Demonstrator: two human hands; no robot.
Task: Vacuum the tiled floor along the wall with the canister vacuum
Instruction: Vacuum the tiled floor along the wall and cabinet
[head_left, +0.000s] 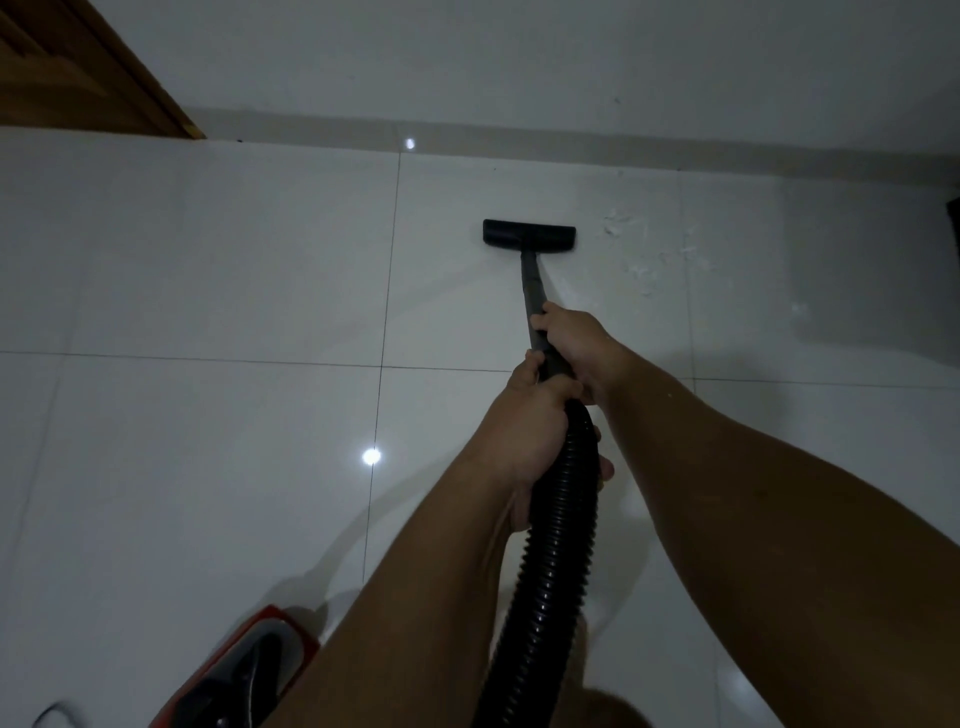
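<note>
The glossy tiled floor (208, 270) fills most of the view and runs up to the pale wall (519, 57), with a low skirting strip (571, 137) where they meet and a wooden door frame (78, 67) in the far left corner. The red vacuum body (249, 670) sits on the floor at the lower left, close to the person's feet. From there the ribbed black hose (556, 545) rises between the forearms; it looks soft and bendy, so it would give poor steering if held alone. It joins the stiff dark wand (532, 291), which ends in the flat floor nozzle (529, 234), resting on the tile near the wall but not touching the skirting. The left hand (530, 431) is clenched around the hose cuff where it meets the wand, and the right hand (571, 343) is wrapped around the wand just ahead of it. That two-handed hold on the rigid part seems the right place, since the wand looks light and should glide easily over the smooth tile. A scatter of white dust (654, 249) lies just to the right of the nozzle, likely the next patch to cover.
</note>
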